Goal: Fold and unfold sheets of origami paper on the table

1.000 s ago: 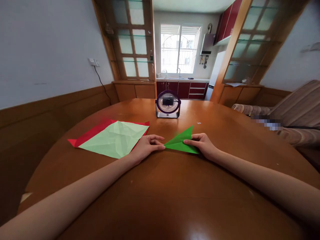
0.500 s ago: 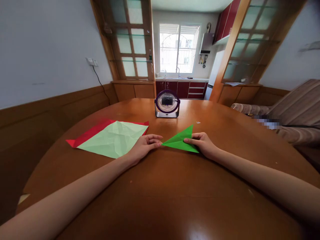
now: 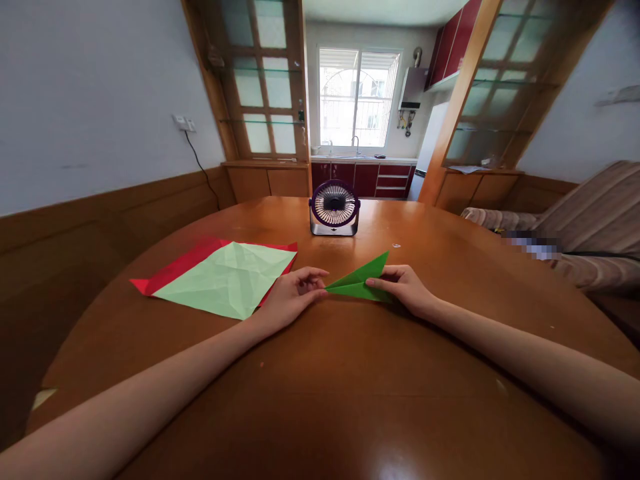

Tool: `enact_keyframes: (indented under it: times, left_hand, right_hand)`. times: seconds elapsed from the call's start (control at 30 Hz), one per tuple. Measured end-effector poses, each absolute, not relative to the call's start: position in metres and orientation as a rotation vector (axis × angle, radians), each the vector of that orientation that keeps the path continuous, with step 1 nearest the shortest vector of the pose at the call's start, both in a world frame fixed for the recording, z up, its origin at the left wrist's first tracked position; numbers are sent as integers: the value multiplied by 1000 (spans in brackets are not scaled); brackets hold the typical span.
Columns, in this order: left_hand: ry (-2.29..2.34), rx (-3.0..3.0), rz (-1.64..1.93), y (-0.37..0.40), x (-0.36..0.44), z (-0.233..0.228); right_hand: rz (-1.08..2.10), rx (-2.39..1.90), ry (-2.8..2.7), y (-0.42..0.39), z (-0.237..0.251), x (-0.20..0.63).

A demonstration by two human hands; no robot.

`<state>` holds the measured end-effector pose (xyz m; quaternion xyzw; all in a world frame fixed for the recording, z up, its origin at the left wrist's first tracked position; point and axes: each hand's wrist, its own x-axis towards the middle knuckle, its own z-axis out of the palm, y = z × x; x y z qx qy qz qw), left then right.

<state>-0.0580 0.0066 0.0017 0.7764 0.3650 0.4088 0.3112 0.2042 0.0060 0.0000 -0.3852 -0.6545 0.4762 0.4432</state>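
A folded bright green paper plane [image 3: 357, 281] is held just above the wooden table [image 3: 320, 400], its pointed nose to the left and one wing rising on the right. My right hand [image 3: 407, 287] grips its wide end, thumb on the near side and fingers behind. At the narrow tip, my left hand [image 3: 295, 293] pinches with thumb and forefinger, the other fingers loosely bent. Beside my left forearm lies a creased pale green paper sheet [image 3: 225, 277], on top of a red paper sheet [image 3: 185, 267] that shows along the back and at the left corner.
A small purple desk fan [image 3: 334, 207] stands toward the far side of the table. A tiny white scrap [image 3: 396, 245] lies to its right. A striped sofa [image 3: 600, 220] is at the right, and a cord [image 3: 200, 163] hangs from the left wall socket.
The paper plane has tilted, so its lower wing shows narrower and its centre fold more clearly. My left thumb has closed in on the tip. The pale green sheet has shifted slightly.
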Motion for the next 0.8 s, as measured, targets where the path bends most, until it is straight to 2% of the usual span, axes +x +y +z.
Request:
enact_keyframes:
  times: [0.17,0.27,0.37,0.5,0.8]
  left_hand:
    - [773,2836,1067,7,-68,6]
    - [674,3050,926,10,-70,5]
    - [644,3133,803,10,-70,5]
    - [586,3109,725,5,-68,6]
    - [565,2931,706,-1,-59,4]
  right_hand:
    - [505,-709,-2150,12,7,220]
    - [98,-521,-2434,16,7,229]
    - [-108,-423,-2602,19,5,231]
    - [-54,-386,-2744,17,9,229]
    - [415,-608,-2884,11,37,235]
